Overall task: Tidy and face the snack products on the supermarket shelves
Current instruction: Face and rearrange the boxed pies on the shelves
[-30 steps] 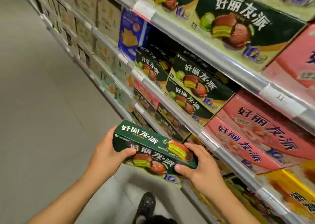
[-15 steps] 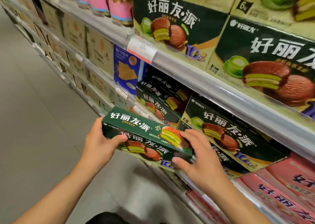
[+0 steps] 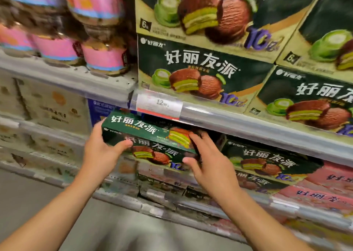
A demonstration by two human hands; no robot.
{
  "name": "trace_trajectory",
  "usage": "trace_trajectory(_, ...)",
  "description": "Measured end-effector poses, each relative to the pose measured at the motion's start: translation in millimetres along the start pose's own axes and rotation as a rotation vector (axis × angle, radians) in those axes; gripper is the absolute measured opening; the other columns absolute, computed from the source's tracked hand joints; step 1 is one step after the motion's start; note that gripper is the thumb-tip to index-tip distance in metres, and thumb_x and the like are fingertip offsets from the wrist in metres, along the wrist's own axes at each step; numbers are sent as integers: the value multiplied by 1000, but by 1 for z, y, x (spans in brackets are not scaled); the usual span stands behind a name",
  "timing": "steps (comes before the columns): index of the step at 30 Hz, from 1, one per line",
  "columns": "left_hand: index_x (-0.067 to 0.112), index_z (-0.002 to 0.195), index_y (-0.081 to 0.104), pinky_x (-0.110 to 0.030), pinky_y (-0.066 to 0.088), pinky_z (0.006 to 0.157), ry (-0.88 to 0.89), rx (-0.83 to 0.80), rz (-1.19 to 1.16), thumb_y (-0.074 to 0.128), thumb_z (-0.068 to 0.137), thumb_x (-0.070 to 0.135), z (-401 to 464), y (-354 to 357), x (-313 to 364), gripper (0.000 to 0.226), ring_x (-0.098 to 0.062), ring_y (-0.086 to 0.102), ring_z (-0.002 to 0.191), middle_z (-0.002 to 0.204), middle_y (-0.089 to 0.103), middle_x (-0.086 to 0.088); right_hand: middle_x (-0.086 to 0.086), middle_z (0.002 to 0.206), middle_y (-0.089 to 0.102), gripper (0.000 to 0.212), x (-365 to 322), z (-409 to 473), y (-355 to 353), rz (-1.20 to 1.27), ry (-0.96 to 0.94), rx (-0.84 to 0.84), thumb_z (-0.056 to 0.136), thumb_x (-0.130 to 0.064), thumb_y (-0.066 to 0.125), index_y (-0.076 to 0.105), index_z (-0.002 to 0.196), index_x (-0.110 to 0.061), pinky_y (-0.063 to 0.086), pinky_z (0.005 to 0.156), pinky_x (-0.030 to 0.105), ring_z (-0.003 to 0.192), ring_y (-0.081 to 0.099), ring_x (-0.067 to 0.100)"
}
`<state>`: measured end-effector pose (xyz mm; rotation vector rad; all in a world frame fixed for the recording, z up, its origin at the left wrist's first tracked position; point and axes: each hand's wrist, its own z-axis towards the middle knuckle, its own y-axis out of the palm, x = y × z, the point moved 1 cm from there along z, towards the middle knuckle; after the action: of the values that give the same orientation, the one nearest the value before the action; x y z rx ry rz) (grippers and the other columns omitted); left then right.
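A dark green pie box (image 3: 141,136) with white lettering and a green-filled chocolate pie picture is held in front of the shelf, just under the shelf rail (image 3: 248,122). My left hand (image 3: 101,151) grips its left end, thumb on the front face. My right hand (image 3: 208,161) holds its right end, fingers on top and thumb underneath. Matching green boxes (image 3: 267,161) lie on the shelf to the right of it.
Larger green boxes (image 3: 193,75) stand stacked on the shelf above, over a white price tag (image 3: 158,105). Pink-labelled jars (image 3: 103,58) fill the upper left. Beige cartons (image 3: 47,105) and a blue pack (image 3: 99,109) sit left, pink boxes (image 3: 321,189) at the lower right. Grey floor lies below.
Both hands have lifted the green box up and toward the shelf, from the level of a lower shelf to just under the rail with the price tag. The view has tilted upward.
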<state>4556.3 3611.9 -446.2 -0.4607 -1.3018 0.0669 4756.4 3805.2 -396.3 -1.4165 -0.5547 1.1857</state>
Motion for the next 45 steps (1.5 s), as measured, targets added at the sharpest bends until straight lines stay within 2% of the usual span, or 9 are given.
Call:
trace_trajectory(3, 28, 128, 48, -31, 45, 89, 30, -79, 8, 84, 69, 28, 21, 8, 6, 69, -12, 58, 105, 110, 61, 13, -3, 146, 38, 59, -2, 13, -2, -71, 63, 5, 95, -51, 46, 25, 147, -34, 54, 77, 40, 116, 56, 24)
trace_trajectory(5, 26, 129, 47, -39, 45, 92, 35, -89, 14, 84, 68, 35, 30, 12, 7, 72, -17, 58, 106, 113, 63, 9, -2, 135, 47, 55, -1, 18, -6, -78, 70, 17, 95, -49, 48, 30, 144, -31, 53, 69, 38, 106, 59, 24)
trace_trajectory(11, 32, 106, 43, -18, 36, 66, 50, -123, 7, 83, 71, 35, 34, 33, 7, 52, 5, 51, 82, 91, 53, 25, 4, 124, 55, 46, 8, 23, -8, -114, 143, 2, 96, -44, 49, 37, 137, -27, 52, 67, 40, 100, 61, 30)
trace_trajectory(17, 23, 129, 40, -38, 41, 90, 13, -274, 17, 79, 78, 31, 22, 53, -16, 66, -18, 51, 110, 118, 54, 7, 8, 112, 61, 28, 18, 29, -12, -208, 164, 16, 97, -39, 48, 48, 120, -22, 45, 65, 40, 94, 63, 36)
trace_trajectory(26, 19, 128, 47, -36, 44, 80, -68, -271, 63, 74, 83, 30, 27, 80, -11, 54, -18, 53, 96, 106, 59, 4, 8, 86, 67, 13, 32, 33, -14, -279, 226, 79, 95, -33, 53, 57, 98, -21, 33, 59, 33, 78, 65, 35)
trace_trajectory(30, 16, 125, 48, -35, 42, 74, -57, -227, 128, 71, 85, 36, 22, 83, -14, 50, -19, 53, 90, 103, 58, 4, 7, 85, 67, 10, 35, 29, -16, -324, 197, 101, 92, -29, 58, 57, 98, -21, 33, 56, 33, 74, 65, 34)
trace_trajectory(35, 11, 122, 52, -29, 44, 60, -44, -217, 203, 72, 84, 41, 25, 83, -14, 52, -17, 59, 77, 91, 53, 9, 11, 100, 65, 22, 35, 26, -12, -341, 168, 127, 96, -30, 53, 56, 111, -15, 36, 58, 36, 79, 67, 38)
trace_trajectory(40, 17, 126, 45, -39, 52, 76, -56, -247, 191, 70, 84, 43, 25, 82, -13, 56, -27, 63, 93, 106, 65, -4, 14, 104, 65, 27, 34, 23, -11, -358, 172, 138, 95, -30, 56, 56, 115, -12, 39, 57, 35, 78, 67, 39)
trace_trajectory(45, 16, 128, 43, -35, 45, 76, -49, -280, 154, 70, 85, 38, 22, 81, -12, 55, -28, 61, 102, 112, 63, -5, 15, 113, 63, 33, 33, 25, -8, -390, 199, 133, 97, -32, 52, 51, 123, -12, 42, 60, 37, 83, 66, 39)
